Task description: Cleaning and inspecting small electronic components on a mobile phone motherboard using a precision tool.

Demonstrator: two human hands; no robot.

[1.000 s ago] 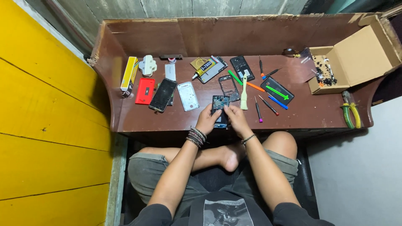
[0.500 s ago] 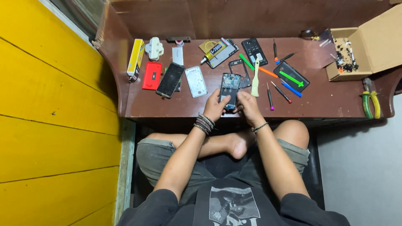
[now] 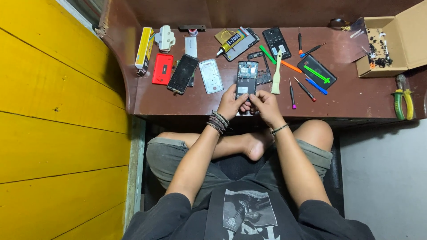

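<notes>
Grasping the opened phone [image 3: 247, 80] in both hands, left hand [image 3: 231, 103], right hand [image 3: 266, 104]; centre frame, you're mid-disassembly; next calls for fine fingertip prying.

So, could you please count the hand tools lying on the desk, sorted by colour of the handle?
Green pry tools: 2, one long stick and one on the dark case
Orange pry stick: 1
Blue pry tool: 1
Pink-tipped screwdriver: 1
Red-tipped screwdrivers: 2
Green-handled pliers: 1
Pale brush: 1
Total: 9

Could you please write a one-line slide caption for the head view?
Both hands, left and right, hold an opened phone at the edge of a brown desk strewn with screwdrivers.
</notes>
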